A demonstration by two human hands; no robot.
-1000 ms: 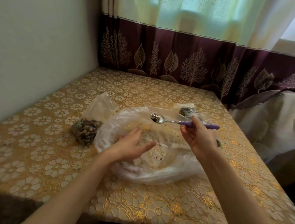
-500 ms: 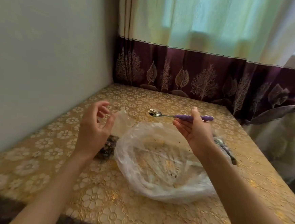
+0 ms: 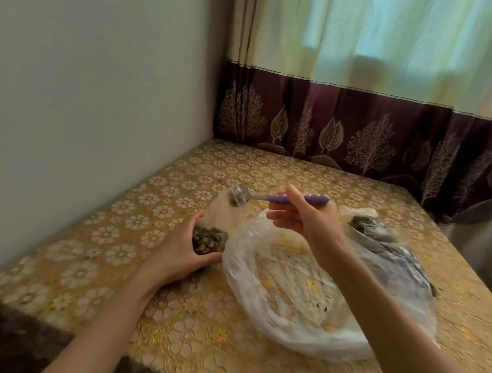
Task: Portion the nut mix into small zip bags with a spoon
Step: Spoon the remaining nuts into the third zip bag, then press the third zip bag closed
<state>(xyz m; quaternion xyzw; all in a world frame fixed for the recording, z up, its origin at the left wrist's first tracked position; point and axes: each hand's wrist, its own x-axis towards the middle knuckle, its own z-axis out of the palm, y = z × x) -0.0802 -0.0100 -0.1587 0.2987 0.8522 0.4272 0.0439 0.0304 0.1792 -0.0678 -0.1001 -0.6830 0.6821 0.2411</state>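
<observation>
A large, nearly empty clear plastic bag lies open on the gold flowered tablecloth, with a few crumbs of nut mix inside. My left hand grips the filled bottom of a small zip bag of dark nut mix at the big bag's left. My right hand holds a purple-handled metal spoon; its bowl hovers above the small bag's open top. A second small bag of nut mix lies to the right, partly behind my right wrist.
A plain wall runs along the table's left side. A curtain with a dark purple leaf border hangs behind the far edge. The table's right edge drops off next to a pale draped cloth.
My left hand came down from the air and took hold of the small bag of nut mix. My right hand carried the spoon left, over that bag. The view shifted.
</observation>
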